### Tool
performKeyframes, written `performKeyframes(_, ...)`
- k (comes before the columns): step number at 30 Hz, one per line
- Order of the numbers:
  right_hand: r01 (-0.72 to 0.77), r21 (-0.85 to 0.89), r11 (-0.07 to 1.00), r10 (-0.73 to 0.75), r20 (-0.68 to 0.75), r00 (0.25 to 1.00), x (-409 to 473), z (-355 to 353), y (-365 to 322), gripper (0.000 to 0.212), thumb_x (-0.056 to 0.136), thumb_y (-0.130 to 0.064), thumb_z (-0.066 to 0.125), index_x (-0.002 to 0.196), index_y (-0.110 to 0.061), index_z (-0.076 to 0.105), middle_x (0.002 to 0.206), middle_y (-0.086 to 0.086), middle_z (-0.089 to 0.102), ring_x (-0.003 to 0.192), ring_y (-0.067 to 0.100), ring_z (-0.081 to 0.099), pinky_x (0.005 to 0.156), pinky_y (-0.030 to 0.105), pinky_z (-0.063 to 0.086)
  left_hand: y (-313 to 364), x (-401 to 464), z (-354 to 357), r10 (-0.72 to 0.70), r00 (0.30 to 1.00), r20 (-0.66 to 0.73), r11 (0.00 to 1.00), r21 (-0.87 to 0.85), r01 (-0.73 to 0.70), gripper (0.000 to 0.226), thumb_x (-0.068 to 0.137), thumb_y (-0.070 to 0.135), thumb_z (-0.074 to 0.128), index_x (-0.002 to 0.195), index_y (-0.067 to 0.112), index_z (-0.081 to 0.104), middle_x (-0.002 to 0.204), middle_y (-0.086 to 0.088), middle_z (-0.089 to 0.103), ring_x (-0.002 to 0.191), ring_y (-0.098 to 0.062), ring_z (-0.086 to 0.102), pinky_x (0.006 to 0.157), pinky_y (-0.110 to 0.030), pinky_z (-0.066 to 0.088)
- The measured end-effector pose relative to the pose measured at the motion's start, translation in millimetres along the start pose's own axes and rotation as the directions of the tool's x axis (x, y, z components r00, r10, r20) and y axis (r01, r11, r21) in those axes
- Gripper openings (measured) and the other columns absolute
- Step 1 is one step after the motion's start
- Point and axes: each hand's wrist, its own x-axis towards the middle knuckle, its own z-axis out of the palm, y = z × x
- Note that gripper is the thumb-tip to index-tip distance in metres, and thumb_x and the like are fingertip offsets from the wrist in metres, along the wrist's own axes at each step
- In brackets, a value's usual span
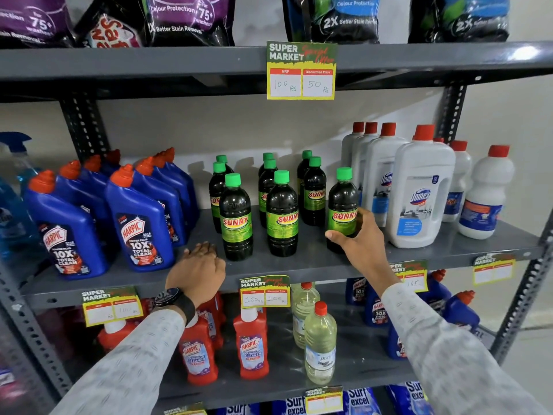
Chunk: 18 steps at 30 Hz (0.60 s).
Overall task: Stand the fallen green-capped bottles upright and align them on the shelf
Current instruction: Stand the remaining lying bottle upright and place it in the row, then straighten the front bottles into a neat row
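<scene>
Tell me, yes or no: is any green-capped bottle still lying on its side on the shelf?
No: every green-capped bottle in view stands upright on the shelf, caps up, including the one the right hand grips.

We see bare shelf (191, 235) between the blue bottles (137, 223) and the green-capped bottles (236, 217), wide enough for a hand. Narrow lanes run between the green-capped rows. The white bottles (419, 190) crowd the right; the upper shelf (149, 64) leaves headroom.
</scene>
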Motion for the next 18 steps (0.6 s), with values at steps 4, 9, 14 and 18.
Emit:
performKeyframes(4,-0.007,0.001,1.0,0.007,-0.025,1.0,-1.4,2.1,-1.0,0.085,0.071,-0.034,0.093,0.14,-0.018,0.047,0.13,0.001,0.065,0.11,0.015,0.059,0.093,0.027,0.046,-0.8,-0.3,0.2,0.008,1.0,-0.003,1.0,0.0,-0.008,0.06,0.103,0.033,0.022,0.156,0.008,0.033,0.166,-0.01,0.028,0.154,-0.021,0.025,0.126,-0.04,0.016)
performKeyframes(9,0.01,0.071,0.997,-0.004,-0.085,0.996,-5.2,1.0,2.9,0.091,0.069,-0.044,0.092,0.144,-0.022,0.046,0.129,-0.007,0.06,0.112,0.01,0.06,0.094,0.028,0.049,0.6,-5.8,-1.7,0.026,0.995,-0.093,0.999,-0.044,-0.031,0.06,0.103,0.034,0.024,0.156,0.008,0.032,0.166,-0.011,0.029,0.154,-0.021,0.027,0.126,-0.039,0.018)
performKeyframes(14,0.104,0.243,0.964,-0.021,-0.32,0.947,-37.8,3.9,3.5,0.046,0.084,-0.025,0.084,0.122,-0.02,0.061,0.111,0.003,0.064,0.098,0.012,0.062,0.079,0.016,0.054,6.0,-27.9,-11.3,-0.14,0.924,-0.355,0.845,-0.529,-0.075,0.05,0.099,0.024,0.054,0.149,0.017,0.049,0.143,-0.005,0.061,0.128,-0.018,0.058,0.107,-0.032,0.044)
performKeyframes(18,0.09,0.218,0.972,-0.049,-0.187,0.981,-53.3,18.5,-14.6,0.029,0.085,-0.018,0.082,0.11,-0.017,0.067,0.097,-0.001,0.071,0.082,0.003,0.065,0.083,0.03,0.058,14.8,-24.8,-23.8,-0.181,0.966,-0.184,0.595,-0.803,-0.041,0.07,0.089,0.029,0.074,0.151,0.019,0.044,0.147,-0.003,0.057,0.126,-0.016,0.06,0.098,-0.025,0.046)
